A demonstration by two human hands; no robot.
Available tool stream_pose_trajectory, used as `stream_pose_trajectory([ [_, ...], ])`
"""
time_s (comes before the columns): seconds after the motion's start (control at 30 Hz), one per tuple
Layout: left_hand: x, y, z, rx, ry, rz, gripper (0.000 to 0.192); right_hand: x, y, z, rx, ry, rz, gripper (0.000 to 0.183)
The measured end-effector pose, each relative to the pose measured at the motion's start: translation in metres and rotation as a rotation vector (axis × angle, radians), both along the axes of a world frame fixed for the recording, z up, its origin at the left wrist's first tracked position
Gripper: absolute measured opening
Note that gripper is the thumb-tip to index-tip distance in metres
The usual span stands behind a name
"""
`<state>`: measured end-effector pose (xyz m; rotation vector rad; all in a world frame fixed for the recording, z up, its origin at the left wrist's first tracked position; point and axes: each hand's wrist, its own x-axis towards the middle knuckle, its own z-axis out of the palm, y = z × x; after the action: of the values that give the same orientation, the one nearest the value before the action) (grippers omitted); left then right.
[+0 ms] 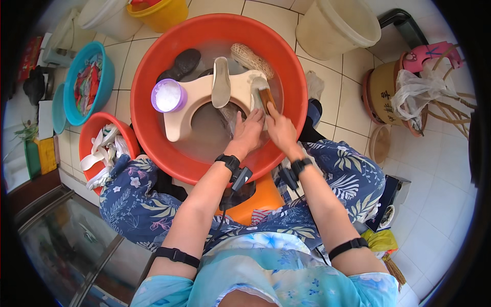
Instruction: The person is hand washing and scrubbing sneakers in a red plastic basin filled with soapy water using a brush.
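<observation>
My right hand [282, 131] grips a wooden-handled brush [267, 99], its pale bristles against a wet greyish insole [256, 96]. My left hand [248, 132] presses the near end of that insole, much of which is hidden by brush and hands. Under it, a cream U-shaped plastic stool [195, 88] sits in a large red basin [144, 126] of cloudy water. Another insole [221, 82] lies across the stool's middle. At its left end stands a purple cup [180, 100] of white powder. A dark shoe [186, 63] and a loofah [251, 59] are behind.
To the left are a smaller red basin [85, 147] holding white shoes [101, 147] and a turquoise basin [106, 103] of colourful cloth. Behind stand a yellow bucket [165, 19] and a whitish bucket [326, 34]. A plant pot [378, 92] is at right. An orange seat [257, 203] shows below me.
</observation>
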<state>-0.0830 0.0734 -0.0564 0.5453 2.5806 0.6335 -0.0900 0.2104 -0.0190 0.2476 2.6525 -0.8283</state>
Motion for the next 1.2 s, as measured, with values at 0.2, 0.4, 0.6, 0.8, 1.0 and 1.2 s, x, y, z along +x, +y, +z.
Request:
stream_pose_trajectory([
  [0.2,-0.005,0.005,0.024,-0.015,-0.068,-0.093,0.079,-0.040,-0.007,-0.002,0.154,0.050,0.055,0.048],
  [0.4,0.002,0.000,0.015,0.026,-0.034,-0.012,0.084,0.020,0.005,0.008,0.075,0.059,0.131,0.047],
  [0.6,-0.010,0.008,0.029,-0.028,-0.100,-0.095,0.079,-0.033,-0.003,0.003,0.159,0.082,0.139,0.045],
  [0.8,-0.003,-0.001,0.003,0.010,0.005,0.006,0.082,0.008,0.005,0.010,0.104,0.002,0.164,0.048],
  [1.0,-0.007,0.004,0.028,-0.043,-0.113,-0.125,0.082,-0.031,-0.003,0.000,0.145,0.075,0.121,0.048],
  [1.2,0.004,-0.002,0.015,0.041,-0.010,0.002,0.076,0.002,-0.001,0.002,0.134,0.025,0.126,0.047],
])
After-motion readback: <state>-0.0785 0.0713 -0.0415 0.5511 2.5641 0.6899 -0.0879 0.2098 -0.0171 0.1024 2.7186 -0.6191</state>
